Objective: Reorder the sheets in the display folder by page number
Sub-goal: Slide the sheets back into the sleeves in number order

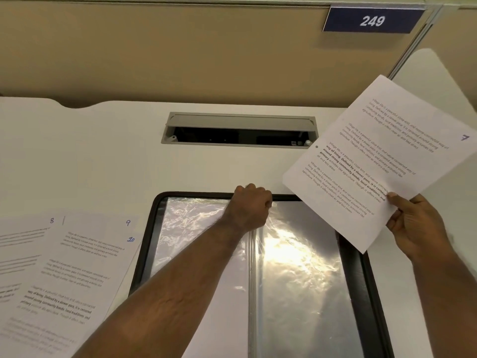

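A black display folder [149, 228] lies open on the white desk, its clear plastic sleeves shining under the light. My left hand [249, 206] is closed at the folder's top edge, near the spine, gripping the top of a sleeve. My right hand [415, 228] holds a printed sheet [382, 156] marked 7 in blue ink, lifted and tilted above the folder's upper right corner. To the left of the folder, loose printed sheets [67, 275] lie overlapping on the desk, with the numbers 8, 9 and 10 showing.
A grey cable tray [238, 122] with its flap open is set into the desk behind the folder. A tan partition rises behind the desk, with a blue sign [371, 20] reading 249.
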